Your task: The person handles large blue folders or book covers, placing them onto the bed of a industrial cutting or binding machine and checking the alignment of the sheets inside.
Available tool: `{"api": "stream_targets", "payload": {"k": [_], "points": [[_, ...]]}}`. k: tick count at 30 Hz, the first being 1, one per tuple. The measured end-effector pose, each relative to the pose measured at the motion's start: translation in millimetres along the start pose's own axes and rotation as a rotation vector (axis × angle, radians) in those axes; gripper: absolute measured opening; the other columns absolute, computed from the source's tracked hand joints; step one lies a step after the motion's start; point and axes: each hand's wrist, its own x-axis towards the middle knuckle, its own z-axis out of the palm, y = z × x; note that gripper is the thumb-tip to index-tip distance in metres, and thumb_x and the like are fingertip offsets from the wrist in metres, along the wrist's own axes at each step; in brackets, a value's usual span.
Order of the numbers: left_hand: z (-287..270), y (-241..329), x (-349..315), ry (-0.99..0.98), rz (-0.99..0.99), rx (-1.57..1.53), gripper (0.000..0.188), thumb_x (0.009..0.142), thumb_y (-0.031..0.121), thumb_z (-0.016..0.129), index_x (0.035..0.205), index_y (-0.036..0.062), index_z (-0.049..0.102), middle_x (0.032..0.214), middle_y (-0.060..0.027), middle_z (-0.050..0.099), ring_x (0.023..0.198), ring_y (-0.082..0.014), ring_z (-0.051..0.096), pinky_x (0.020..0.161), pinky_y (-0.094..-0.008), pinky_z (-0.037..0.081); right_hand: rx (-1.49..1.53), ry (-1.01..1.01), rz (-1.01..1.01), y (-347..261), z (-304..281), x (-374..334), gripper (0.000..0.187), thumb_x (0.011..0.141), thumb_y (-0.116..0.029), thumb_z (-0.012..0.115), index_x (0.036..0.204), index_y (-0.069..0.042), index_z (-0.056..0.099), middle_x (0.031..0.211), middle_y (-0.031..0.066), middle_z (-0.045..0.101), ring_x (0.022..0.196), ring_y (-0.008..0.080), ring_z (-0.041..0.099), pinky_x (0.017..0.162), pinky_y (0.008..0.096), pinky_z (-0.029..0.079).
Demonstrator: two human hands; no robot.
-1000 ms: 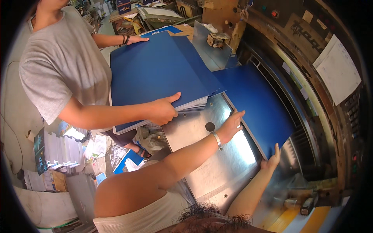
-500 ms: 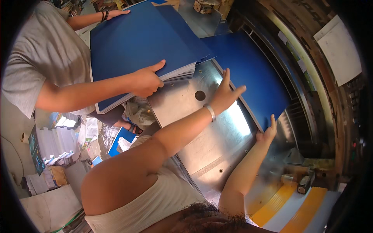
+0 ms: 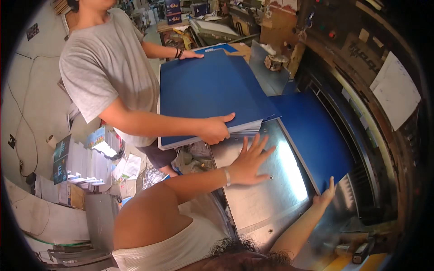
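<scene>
My left hand (image 3: 253,161), with a silver bracelet at the wrist, is spread open over the shiny metal table (image 3: 253,203) and holds nothing. To its right, a blue-topped stack of sheets (image 3: 312,131) lies partly in the slot of a large machine. My right hand (image 3: 324,196) rests against the near corner of that stack, fingers stretched upward along its edge. Just beyond my left hand, a co-worker's two hands (image 3: 214,129) carry a second thick blue-topped stack of sheets (image 3: 208,90), white page edges showing. Its far right corner overlaps the first stack in view.
The machine's dark frame (image 3: 361,185) rises on the right, with a white paper (image 3: 396,92) fixed to it. A co-worker in a grey shirt (image 3: 108,67) stands at the left. Bundled printed stacks (image 3: 86,162) and loose papers cover the floor behind. A metal plate (image 3: 269,67) stands at the back.
My left hand has come off the edge of the stack on the machine and back over the metal table, fingers spread. My right hand stays at the corner. The view has swung up and left.
</scene>
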Motion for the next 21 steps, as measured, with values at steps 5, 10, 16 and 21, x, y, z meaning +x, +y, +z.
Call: {"api": "stream_targets", "payload": {"k": [5, 10, 16, 21], "points": [[11, -1, -33, -0.202, 0.080, 0.099, 0.095, 0.095, 0.059, 0.060, 0.167, 0.0111, 0.020, 0.170, -0.0316, 0.004, 0.159, -0.0488, -0.006, 0.124, -0.0672, -0.002, -0.029, 0.034, 0.006, 0, 16, -2, 0.069, 0.096, -0.025, 0.072, 0.154, -0.001, 0.045, 0.152, 0.0126, 0.052, 0.139, 0.0282, 0.049, 0.118, 0.0431, 0.037], [15, 0, -27, -0.274, 0.075, 0.146, 0.092, 0.097, 0.064, 0.053, 0.167, 0.0130, 0.021, 0.170, -0.0308, 0.008, 0.160, -0.0461, 0.000, 0.125, -0.0664, 0.004, -0.018, 0.037, 0.006, 3, 16, 2, 0.067, 0.096, -0.024, 0.071, 0.154, -0.001, 0.045, 0.152, 0.0119, 0.052, 0.138, 0.0279, 0.049, 0.117, 0.0425, 0.038], [16, 2, -27, -0.283, 0.077, 0.183, 0.088, 0.099, 0.064, 0.050, 0.166, 0.0137, 0.022, 0.169, -0.0316, 0.012, 0.159, -0.0458, 0.005, 0.126, -0.0651, 0.007, 0.019, -0.015, -0.030, 4, 12, 3, 0.063, 0.097, -0.022, 0.070, 0.152, 0.000, 0.048, 0.150, 0.0127, 0.053, 0.137, 0.0281, 0.050, 0.116, 0.0422, 0.039], [19, 2, -28, -0.274, 0.086, 0.198, 0.088, 0.099, 0.065, 0.048, 0.166, 0.0136, 0.023, 0.169, -0.0316, 0.013, 0.159, -0.0459, 0.007, 0.126, -0.0645, 0.006, -0.002, 0.010, -0.024, 2, 13, 2, 0.062, 0.097, -0.022, 0.070, 0.151, 0.000, 0.048, 0.149, 0.0134, 0.054, 0.135, 0.0281, 0.051, 0.115, 0.0420, 0.040]]}}
